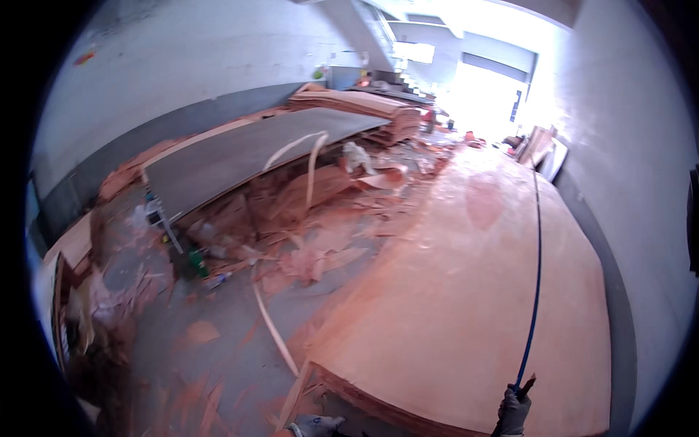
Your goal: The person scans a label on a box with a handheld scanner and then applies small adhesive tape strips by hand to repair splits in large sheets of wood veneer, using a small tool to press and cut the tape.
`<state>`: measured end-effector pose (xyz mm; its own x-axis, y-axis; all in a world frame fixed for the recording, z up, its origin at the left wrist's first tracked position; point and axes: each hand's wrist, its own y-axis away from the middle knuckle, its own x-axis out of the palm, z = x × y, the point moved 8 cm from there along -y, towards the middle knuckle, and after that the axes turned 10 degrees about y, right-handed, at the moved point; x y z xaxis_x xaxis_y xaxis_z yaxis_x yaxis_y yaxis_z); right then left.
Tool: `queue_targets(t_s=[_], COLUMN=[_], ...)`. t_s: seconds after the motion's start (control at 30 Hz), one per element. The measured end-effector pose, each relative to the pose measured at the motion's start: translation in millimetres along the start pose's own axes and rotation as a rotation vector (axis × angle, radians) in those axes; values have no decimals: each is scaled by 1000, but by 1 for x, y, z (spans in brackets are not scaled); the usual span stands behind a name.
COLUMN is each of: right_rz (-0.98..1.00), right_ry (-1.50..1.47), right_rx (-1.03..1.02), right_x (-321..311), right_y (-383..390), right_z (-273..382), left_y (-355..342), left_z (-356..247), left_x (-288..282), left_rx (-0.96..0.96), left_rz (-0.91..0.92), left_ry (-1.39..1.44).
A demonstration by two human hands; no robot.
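My right hand (512, 414), in a dark grey glove, is closed around the near end of a long thin blue rod (536, 291). The rod runs away from me over the pale wooden sheets (437, 328); whether it is stiff or a taut strip I cannot tell. A short dark pointed piece (527, 386) sticks up from the same fist. Low in the picture, my left hand (318, 424) in a light grey glove is by the stack's near left corner. Its fingers stretch to the right with nothing seen in them, and the lower edge cuts it off.
Left of the stack, reddish veneer scraps (313, 262) litter the grey floor (240, 342). A dark-topped table (255, 156) stands beyond, with more veneer sheets (357, 102) piled behind it. A pale bent strip (273, 320) lies near the stack. The right wall (641, 182) runs close alongside.
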<state>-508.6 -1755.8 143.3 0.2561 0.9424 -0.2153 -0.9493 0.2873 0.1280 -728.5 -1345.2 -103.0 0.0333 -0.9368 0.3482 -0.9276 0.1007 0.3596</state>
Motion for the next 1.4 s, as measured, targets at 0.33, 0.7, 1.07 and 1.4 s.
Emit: queue_targets(t_s=[0.33,0.7,1.07,1.4], right_rz=[480,953,1696,1671], right_ry=[-191,-257,346,205], right_rx=[-23,240,236,327], right_x=[310,738,919,1147], right_y=[81,301,496,548], right_z=[87,44,15,57], left_y=[190,277,361,553], left_z=[-150,-194,-218,-214], left_x=[-147,-314,-477,-567], left_rx=[337,213,78,-279], left_rz=[-478,-647,-901,-1821], left_ry=[-928,312,104,-564])
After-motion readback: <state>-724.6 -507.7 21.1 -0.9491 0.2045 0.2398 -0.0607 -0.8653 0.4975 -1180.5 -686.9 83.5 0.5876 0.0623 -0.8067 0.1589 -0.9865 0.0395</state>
